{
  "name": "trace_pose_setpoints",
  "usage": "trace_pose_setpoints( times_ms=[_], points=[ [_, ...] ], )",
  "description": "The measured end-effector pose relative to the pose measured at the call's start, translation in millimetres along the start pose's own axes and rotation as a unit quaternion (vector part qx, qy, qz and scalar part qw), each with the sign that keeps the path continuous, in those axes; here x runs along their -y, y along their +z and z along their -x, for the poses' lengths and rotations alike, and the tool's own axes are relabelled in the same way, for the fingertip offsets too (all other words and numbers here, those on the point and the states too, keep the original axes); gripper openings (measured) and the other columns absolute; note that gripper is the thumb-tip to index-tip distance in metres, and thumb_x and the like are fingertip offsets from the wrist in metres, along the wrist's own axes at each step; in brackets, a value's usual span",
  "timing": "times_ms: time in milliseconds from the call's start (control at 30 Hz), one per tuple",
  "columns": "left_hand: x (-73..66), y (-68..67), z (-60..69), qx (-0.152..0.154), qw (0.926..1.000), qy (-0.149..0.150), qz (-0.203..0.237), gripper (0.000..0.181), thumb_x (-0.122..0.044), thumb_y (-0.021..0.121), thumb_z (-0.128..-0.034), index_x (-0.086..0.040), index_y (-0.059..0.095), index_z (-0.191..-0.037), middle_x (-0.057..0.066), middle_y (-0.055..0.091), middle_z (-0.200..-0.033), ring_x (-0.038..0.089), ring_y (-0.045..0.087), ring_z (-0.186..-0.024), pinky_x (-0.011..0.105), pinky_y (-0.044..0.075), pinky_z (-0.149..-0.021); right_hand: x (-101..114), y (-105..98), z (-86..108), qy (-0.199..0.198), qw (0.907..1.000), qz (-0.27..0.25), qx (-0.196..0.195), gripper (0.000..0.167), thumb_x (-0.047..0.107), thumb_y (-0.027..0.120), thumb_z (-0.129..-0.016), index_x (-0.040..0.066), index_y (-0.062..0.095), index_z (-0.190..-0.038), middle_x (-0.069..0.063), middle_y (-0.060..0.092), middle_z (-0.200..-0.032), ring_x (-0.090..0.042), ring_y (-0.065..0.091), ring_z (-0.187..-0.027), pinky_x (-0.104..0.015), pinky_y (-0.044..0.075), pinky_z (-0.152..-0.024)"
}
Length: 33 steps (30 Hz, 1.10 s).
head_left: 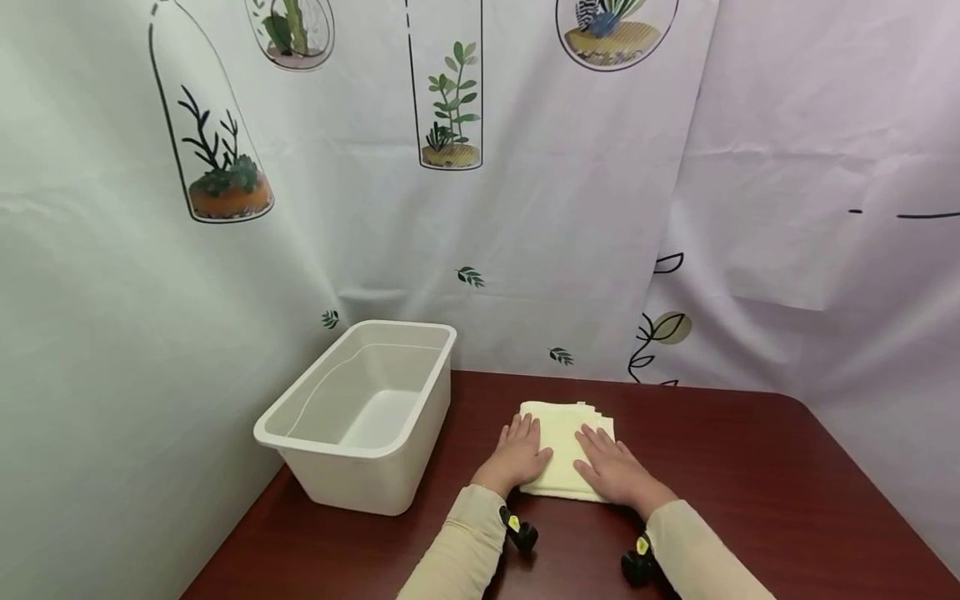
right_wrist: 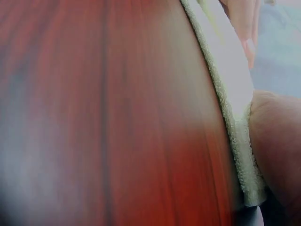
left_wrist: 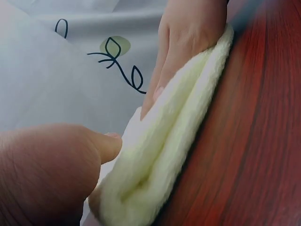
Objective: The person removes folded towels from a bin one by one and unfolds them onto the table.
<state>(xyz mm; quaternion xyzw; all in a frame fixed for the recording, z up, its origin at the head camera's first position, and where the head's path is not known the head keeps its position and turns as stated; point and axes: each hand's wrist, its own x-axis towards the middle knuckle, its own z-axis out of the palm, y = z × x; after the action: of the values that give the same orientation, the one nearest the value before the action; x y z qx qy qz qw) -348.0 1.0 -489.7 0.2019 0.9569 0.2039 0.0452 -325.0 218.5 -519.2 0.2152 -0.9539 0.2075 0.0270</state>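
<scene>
A pale yellow towel point(head_left: 558, 454), folded into a thick rectangle, lies flat on the table. On its left edge my left hand point(head_left: 517, 456) rests with the fingers straight. My right hand point(head_left: 617, 472) lies on the right part, fingers spread and pointing away from me. The left wrist view shows the towel's folded layers point(left_wrist: 150, 160) from the side, with the left thumb point(left_wrist: 61, 155) beside them and the right hand point(left_wrist: 193, 33) beyond. In the right wrist view the towel's near edge point(right_wrist: 233, 117) runs along the tabletop under the right hand.
A cream plastic bin point(head_left: 360, 479) stands left of the towel, its open top showing no contents. The dark red wooden table point(head_left: 720, 467) reaches back to a white cloth backdrop point(head_left: 555, 233) printed with plants. Black devices point(head_left: 525, 537) are strapped at both wrists.
</scene>
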Motion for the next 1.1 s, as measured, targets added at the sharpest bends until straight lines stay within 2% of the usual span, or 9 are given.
trace_pose_setpoints(
  times_ms=[367, 667, 900, 1100],
  points=[
    [2.9, 1.6, -2.3, -0.003, 0.9999, 0.014, 0.0, 0.062, -0.034, 0.045, -0.1072, 0.0, 0.029, -0.158, 0.016, 0.023, -0.166, 0.032, 0.013, -0.154, 0.049, 0.014, -0.123, -22.9, -12.6, 18.5, -0.002, 0.9999, -0.009, -0.014, 0.065, 0.044, 0.042, -0.107, -0.002, 0.037, -0.153, -0.027, 0.03, -0.159, -0.051, 0.02, -0.146, -0.073, 0.016, -0.11],
    [4.4, 2.0, 0.2, -0.002, 0.9998, -0.003, 0.018, 0.062, -0.035, 0.048, -0.1068, -0.003, 0.031, -0.158, 0.014, 0.023, -0.166, 0.031, 0.014, -0.154, 0.05, 0.013, -0.123, -42.6, -24.9, 33.6, 0.015, 0.9996, -0.003, -0.023, 0.063, 0.04, 0.044, -0.108, -0.003, 0.037, -0.153, -0.027, 0.029, -0.16, -0.052, 0.019, -0.147, -0.072, 0.017, -0.112],
    [8.2, 4.3, 1.3, -0.039, 0.9985, 0.003, 0.039, 0.058, -0.031, 0.054, -0.1044, -0.004, 0.04, -0.154, 0.016, 0.032, -0.162, 0.035, 0.025, -0.151, 0.055, 0.02, -0.12, -61.7, -32.1, 44.9, 0.031, 0.9991, 0.006, -0.027, 0.063, 0.041, 0.043, -0.108, -0.001, 0.037, -0.154, -0.025, 0.029, -0.161, -0.051, 0.019, -0.147, -0.072, 0.016, -0.112],
    [15.2, 7.6, -0.8, -0.051, 0.9981, 0.003, 0.034, 0.054, -0.031, 0.055, -0.1041, -0.005, 0.045, -0.151, 0.016, 0.037, -0.159, 0.036, 0.031, -0.148, 0.057, 0.023, -0.118, -73.4, -37.9, 52.7, 0.034, 0.9988, 0.006, -0.033, 0.062, 0.042, 0.043, -0.108, 0.0, 0.038, -0.154, -0.026, 0.03, -0.16, -0.052, 0.02, -0.147, -0.073, 0.016, -0.111]
  ],
)
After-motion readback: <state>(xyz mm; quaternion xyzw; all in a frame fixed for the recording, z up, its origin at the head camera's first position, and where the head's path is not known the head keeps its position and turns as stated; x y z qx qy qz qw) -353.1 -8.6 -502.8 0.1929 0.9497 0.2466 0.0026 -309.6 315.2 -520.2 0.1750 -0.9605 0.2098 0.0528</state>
